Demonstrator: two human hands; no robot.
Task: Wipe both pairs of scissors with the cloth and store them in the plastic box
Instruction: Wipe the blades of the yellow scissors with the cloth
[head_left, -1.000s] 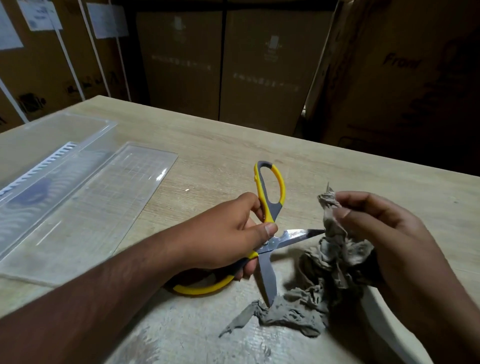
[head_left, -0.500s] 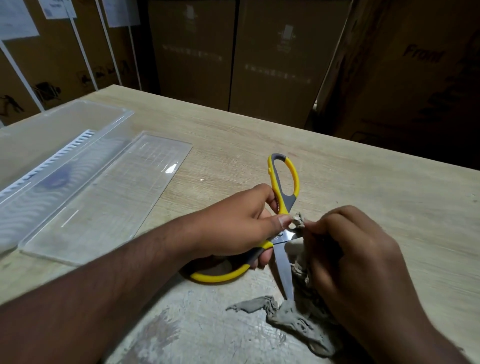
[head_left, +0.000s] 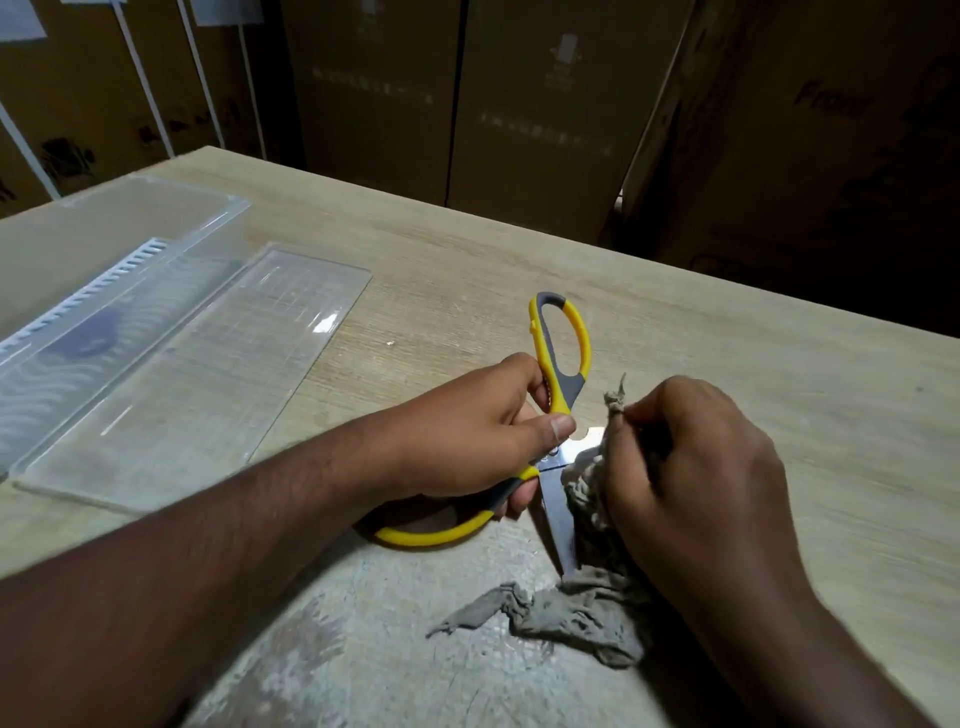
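Head view: the left hand has its grip clamped on the yellow-handled scissors, held open above the table to expose the blades. The right hand pinches the grey cloth around one blade. The clear plastic box waits well apart, left.

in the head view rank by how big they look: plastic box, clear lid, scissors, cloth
1. plastic box, partly cut off
2. clear lid
3. scissors and cloth: look alike, both partly hidden by the hands
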